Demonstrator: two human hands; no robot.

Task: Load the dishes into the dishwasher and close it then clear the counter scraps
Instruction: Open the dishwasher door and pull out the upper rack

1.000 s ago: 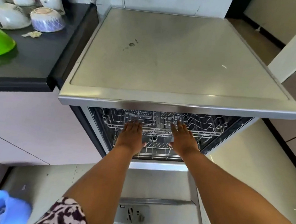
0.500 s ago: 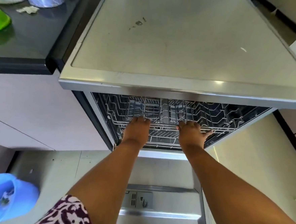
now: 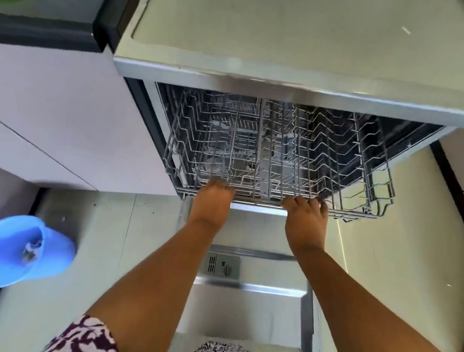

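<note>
Your left hand (image 3: 212, 199) and right hand (image 3: 306, 214) now curl their fingers over the front rail of the upper rack (image 3: 278, 162), which has slid out of the dishwasher (image 3: 287, 78) toward you, empty and ready for dishes.

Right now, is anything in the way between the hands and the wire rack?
No. The left hand and the right hand both already grip the front rail of the wire rack, so nothing sits between them. No dishes show in the rack.
</note>
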